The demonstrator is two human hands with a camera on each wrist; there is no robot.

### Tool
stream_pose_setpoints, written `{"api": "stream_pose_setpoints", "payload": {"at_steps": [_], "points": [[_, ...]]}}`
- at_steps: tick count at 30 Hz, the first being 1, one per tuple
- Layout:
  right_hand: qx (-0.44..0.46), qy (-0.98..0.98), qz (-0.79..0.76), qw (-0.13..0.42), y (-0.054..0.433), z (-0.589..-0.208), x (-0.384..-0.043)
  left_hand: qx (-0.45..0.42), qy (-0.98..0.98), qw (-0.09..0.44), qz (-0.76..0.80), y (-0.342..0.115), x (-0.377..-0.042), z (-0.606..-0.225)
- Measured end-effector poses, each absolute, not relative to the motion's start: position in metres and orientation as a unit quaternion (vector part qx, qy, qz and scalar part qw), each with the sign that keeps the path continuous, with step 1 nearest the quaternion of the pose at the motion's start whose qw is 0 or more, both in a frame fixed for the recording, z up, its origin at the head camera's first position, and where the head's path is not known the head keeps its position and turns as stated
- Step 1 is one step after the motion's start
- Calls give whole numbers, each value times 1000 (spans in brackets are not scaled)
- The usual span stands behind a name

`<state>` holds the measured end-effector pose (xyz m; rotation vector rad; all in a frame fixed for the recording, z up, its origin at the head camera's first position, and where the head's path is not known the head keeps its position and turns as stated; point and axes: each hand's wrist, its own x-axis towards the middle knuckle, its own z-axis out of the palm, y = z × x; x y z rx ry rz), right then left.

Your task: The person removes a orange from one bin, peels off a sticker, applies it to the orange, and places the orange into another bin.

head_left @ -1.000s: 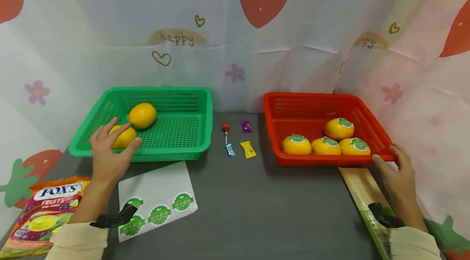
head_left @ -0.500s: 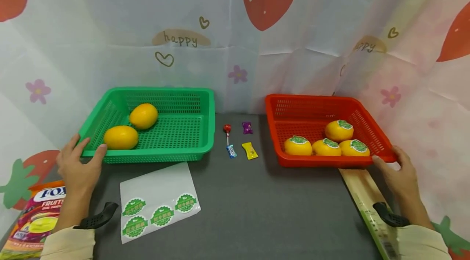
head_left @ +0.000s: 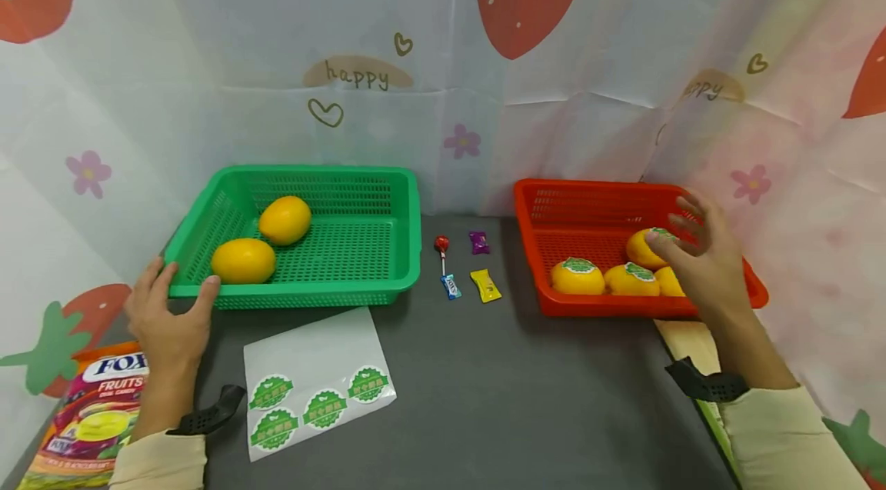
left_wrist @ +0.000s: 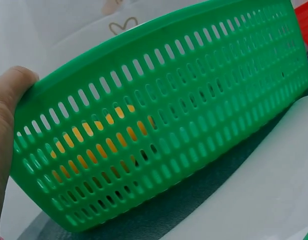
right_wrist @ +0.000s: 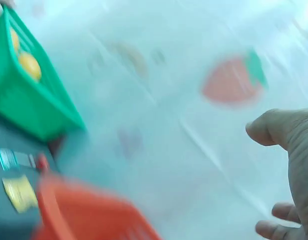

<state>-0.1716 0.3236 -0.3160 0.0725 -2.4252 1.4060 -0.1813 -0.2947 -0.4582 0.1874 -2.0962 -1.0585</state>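
Note:
My left hand (head_left: 169, 325) holds the front left corner of the green basket (head_left: 318, 296), thumb at the front rim and fingers along the left side. In the left wrist view, the thumb (left_wrist: 16, 82) lies against the basket's upper edge. Two plain yellow-orange lemons (head_left: 244, 261) lie in the left part of that basket. My right hand (head_left: 706, 267) hovers over the right side of the red basket (head_left: 623, 307), fingers spread and holding nothing. Below it sit several lemons (head_left: 577, 277) with green stickers, one partly hidden by the hand.
Between the baskets lie a red lollipop (head_left: 441, 244), a purple candy (head_left: 479, 242) and a yellow candy (head_left: 486, 286). A white sticker sheet (head_left: 311, 351) lies before the green basket. A candy bag (head_left: 90, 421) is at the left, a long pale package (head_left: 692, 340) at the right.
My left hand has gone from above the fruit to the green basket's front left corner. My right hand has left the red basket's corner, rising and moving left over it.

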Motion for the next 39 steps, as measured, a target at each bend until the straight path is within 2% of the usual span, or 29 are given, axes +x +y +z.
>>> {"api": "stream_pose_setpoints", "payload": {"at_steps": [3, 7, 15, 20, 27, 33, 39], "points": [[96, -829, 535, 133, 279, -299, -183, 68, -813, 408, -410, -296, -183, -462], [147, -806, 570, 65, 220, -290, -202, 64, -803, 433, -404, -297, -187, -468], [216, -798, 559, -67, 95, -304, -243, 74, -793, 445, -410, -294, -190, -471], [204, -799, 541, -166, 24, -327, -259, 76, -792, 429, -427, -293, -190, -467], [152, -789, 534, -263, -60, -352, -276, 79, -793, 428, -427, -296, -189, -463], [75, -772, 550, -309, -103, -363, -287, 72, -794, 422, -432, -293, -187, -466], [57, -772, 534, -340, -134, -378, -294, 71, -794, 421, -433, -294, -186, -469]]}}
